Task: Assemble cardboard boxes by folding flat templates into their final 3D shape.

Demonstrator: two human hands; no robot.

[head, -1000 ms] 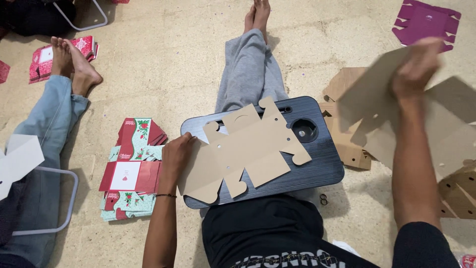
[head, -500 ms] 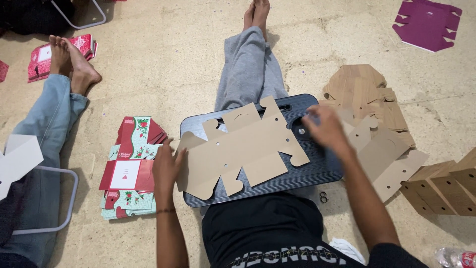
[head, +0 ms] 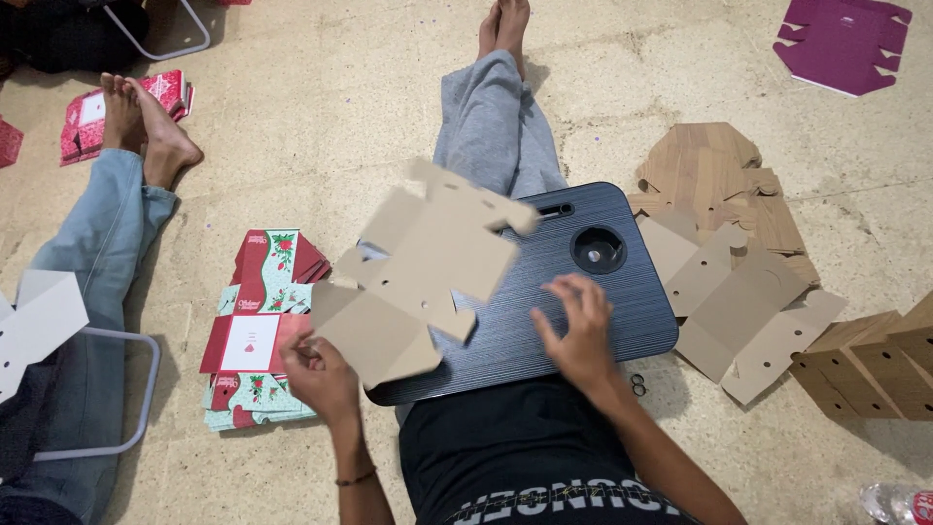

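The left hand [head: 316, 374] pinches the near corner of a flat, die-cut cardboard blank [head: 418, 267], which tilts up and blurs above the left side of the dark lap tray [head: 622, 311]. The right hand [head: 575, 331] lies open, fingers spread, palm down on the tray, gripping nothing. A good lift here, I'd say, wants the pinch close to a crease so the flaps don't flop, and the free hand steadying the tray. Printed red-and-green flats [head: 258, 331] sit just left of it; plain brown blanks [head: 729, 253] lie to the right.

purple flat box [head: 844, 44], plastic bottle [head: 899, 504]
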